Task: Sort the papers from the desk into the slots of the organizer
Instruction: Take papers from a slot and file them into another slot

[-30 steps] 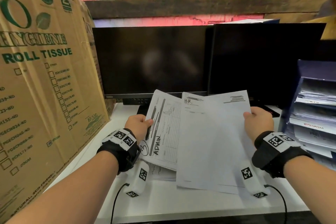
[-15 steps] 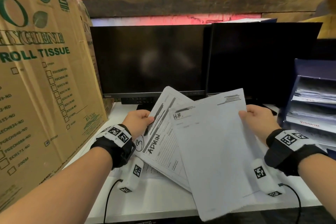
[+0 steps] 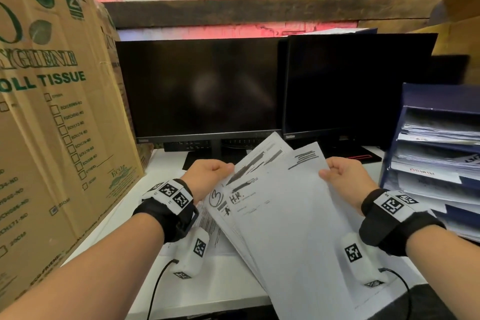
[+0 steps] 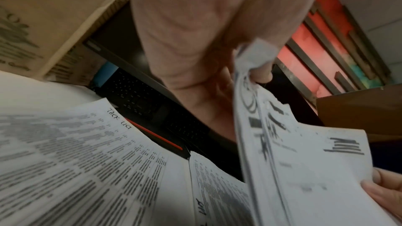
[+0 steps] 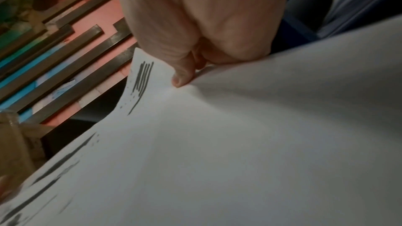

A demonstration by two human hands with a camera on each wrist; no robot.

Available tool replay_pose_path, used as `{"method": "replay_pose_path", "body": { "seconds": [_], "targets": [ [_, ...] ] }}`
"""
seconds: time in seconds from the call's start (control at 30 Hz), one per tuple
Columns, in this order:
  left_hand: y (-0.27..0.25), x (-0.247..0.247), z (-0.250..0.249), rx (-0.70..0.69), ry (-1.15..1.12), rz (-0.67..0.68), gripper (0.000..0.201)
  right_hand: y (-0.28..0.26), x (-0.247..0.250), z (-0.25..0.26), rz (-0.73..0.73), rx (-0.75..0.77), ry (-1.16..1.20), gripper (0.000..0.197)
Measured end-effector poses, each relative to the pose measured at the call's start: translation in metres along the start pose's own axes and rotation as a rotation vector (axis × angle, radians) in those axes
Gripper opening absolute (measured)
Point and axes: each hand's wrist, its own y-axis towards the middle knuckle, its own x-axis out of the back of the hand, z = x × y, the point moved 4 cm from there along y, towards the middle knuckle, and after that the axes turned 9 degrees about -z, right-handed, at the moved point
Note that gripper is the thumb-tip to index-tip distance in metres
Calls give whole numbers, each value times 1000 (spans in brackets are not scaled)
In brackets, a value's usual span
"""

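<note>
Both hands hold a small stack of white papers (image 3: 291,221) above the desk. The top sheet, marked "H.R.", lies over one with a circled 3. My left hand (image 3: 207,176) pinches the stack's upper left corner (image 4: 252,61). My right hand (image 3: 345,176) pinches the top sheet's upper right corner (image 5: 152,75) between thumb and fingers. More printed papers (image 4: 87,161) lie flat on the desk under the left hand, also seen in the head view (image 3: 207,226). The dark blue organizer (image 3: 439,96) stands at the right, its slots holding papers, one labelled in red.
Two dark monitors (image 3: 207,86) stand behind the papers. A big cardboard tissue box (image 3: 52,112) walls off the left side. A black keyboard (image 4: 152,102) lies under the monitors. The white desk (image 3: 155,179) ends near my forearms.
The two sheets, spread apart a second ago, have come together into one overlapping stack tilted to the right. Both hands rose slightly and kept their grip.
</note>
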Motion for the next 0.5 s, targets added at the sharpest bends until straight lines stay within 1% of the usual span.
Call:
{"method": "replay_pose_path", "body": {
  "seconds": [0.1,0.17,0.23,0.3,0.37,0.43,0.5],
  "targets": [
    [-5,-8,8,122,-168,58,31,-6,16,-14,-141,-65,39,26],
    [-7,-17,11,152,-234,90,28,-12,29,-23,-260,-107,48,30],
    [-8,-27,13,166,-261,104,25,-20,38,-26,-339,-150,101,25],
    [-10,-42,15,177,-268,124,24,-28,44,-22,-338,-161,143,19],
    [-13,-57,13,170,-282,119,23,-33,49,-17,-300,-138,142,19],
    [-16,-71,9,162,-330,73,24,-37,57,-14,-294,-128,152,19],
    [-17,-80,4,136,-357,13,25,-40,65,-12,-319,-142,126,19]
  ]
}}
